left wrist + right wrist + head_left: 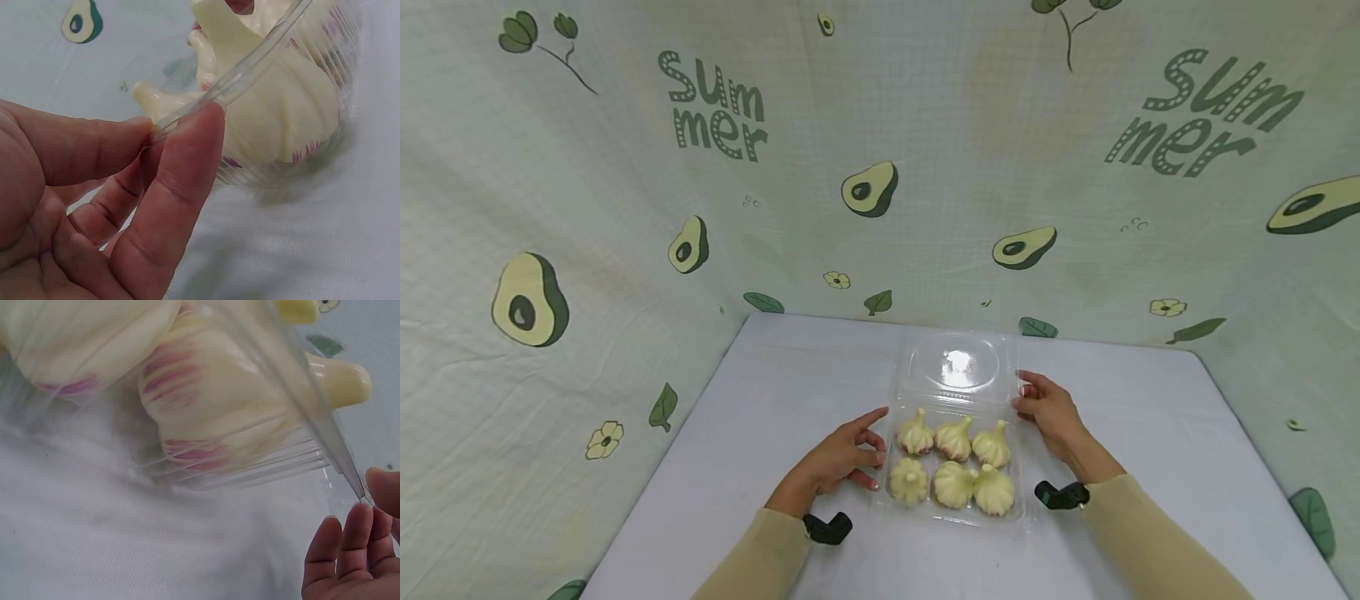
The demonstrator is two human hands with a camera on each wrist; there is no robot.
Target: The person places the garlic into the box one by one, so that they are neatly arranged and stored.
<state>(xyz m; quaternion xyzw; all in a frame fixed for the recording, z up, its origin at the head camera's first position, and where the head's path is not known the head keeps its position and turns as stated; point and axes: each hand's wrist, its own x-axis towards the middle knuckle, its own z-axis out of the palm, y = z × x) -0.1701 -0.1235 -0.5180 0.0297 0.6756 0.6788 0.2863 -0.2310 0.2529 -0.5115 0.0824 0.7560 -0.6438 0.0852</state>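
A clear plastic clamshell box [951, 518] lies on the white tabletop with its lid [958, 367] folded back away from me. Inside the tray sit several pale garlic bulbs [953, 483] in two rows, some with purple streaks. My left hand [842, 458] pinches the tray's left rim between thumb and fingertips, close up in the left wrist view beside a garlic bulb [281, 106]. On the other side, my right hand [1051, 417] pinches the box's edge near the hinge. In the right wrist view the clear rim [312, 406] runs down to those fingertips.
The white tabletop [805, 367] stretches around the box on all sides. Behind it and along both sides hangs a pale cloth [940, 275] printed with avocados, leaves and lettering. A black strap mount [829, 528] sits on the left wrist, another [1062, 496] on the right.
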